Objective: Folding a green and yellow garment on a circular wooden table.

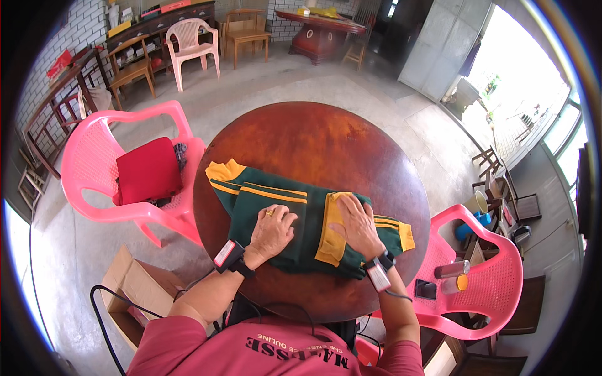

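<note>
A dark green garment with yellow ribbed bands and yellow stripes (268, 218) lies partly folded on a round, reddish-brown wooden table (301, 136). One yellow cuff sticks out at its upper left, another at its right. My left hand (273, 230) rests on the green cloth below a striped part, its fingers bent and a ring on one of them. Flat over the wide yellow band and the green cloth beside it lies my right hand (355, 223), fingers spread a little. Both wrists wear strapped devices with cables.
A pink plastic chair (89, 155) holding a red folded item (149, 171) stands left of the table. Another pink chair (498, 263) at the right carries a phone (425, 289) and two containers. An open cardboard box (136, 286) sits on the floor at lower left.
</note>
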A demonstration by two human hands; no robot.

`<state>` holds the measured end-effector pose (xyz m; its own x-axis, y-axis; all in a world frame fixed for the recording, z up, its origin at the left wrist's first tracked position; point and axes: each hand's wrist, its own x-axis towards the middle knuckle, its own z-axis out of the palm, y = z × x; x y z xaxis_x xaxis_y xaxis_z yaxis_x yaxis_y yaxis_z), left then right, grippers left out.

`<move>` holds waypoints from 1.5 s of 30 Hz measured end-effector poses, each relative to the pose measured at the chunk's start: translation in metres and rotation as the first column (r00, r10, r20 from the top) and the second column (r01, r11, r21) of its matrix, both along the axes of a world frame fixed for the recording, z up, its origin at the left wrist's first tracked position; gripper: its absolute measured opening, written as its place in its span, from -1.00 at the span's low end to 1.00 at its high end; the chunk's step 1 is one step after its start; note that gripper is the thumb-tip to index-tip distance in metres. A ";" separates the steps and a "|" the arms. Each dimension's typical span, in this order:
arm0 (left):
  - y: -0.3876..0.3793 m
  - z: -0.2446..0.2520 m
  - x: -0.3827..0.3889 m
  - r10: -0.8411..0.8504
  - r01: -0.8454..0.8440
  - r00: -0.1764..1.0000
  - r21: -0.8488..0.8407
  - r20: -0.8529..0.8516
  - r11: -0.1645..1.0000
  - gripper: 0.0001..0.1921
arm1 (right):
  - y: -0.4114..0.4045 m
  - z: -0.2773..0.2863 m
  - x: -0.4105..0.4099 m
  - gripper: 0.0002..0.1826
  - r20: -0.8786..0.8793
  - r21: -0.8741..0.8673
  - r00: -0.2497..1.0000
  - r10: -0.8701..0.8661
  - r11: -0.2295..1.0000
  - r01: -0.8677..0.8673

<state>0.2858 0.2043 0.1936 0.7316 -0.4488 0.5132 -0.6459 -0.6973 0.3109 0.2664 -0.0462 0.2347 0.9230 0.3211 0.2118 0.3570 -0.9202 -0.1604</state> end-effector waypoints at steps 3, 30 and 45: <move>-0.003 0.004 -0.001 -0.009 0.009 1.000 0.005 -0.003 1.000 -0.65 | 0.002 -0.022 0.025 -0.23 0.125 -0.044 0.991 -0.041 0.998 0.046; 0.002 -0.002 0.002 0.004 -0.004 1.000 0.043 0.003 0.999 -0.66 | 0.025 -0.030 0.054 -0.08 -0.046 0.095 0.986 -0.162 0.982 0.165; -0.003 0.001 0.003 -0.010 0.010 1.000 0.031 0.003 0.999 -0.65 | 0.028 -0.028 -0.063 -0.22 -0.064 -0.071 0.982 -0.180 0.982 0.176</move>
<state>0.2891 0.2009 0.1945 0.7251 -0.4717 0.5016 -0.6540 -0.6999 0.2872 0.2034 -0.0177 0.2063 0.9785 0.1612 0.1290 0.1765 -0.9773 -0.1171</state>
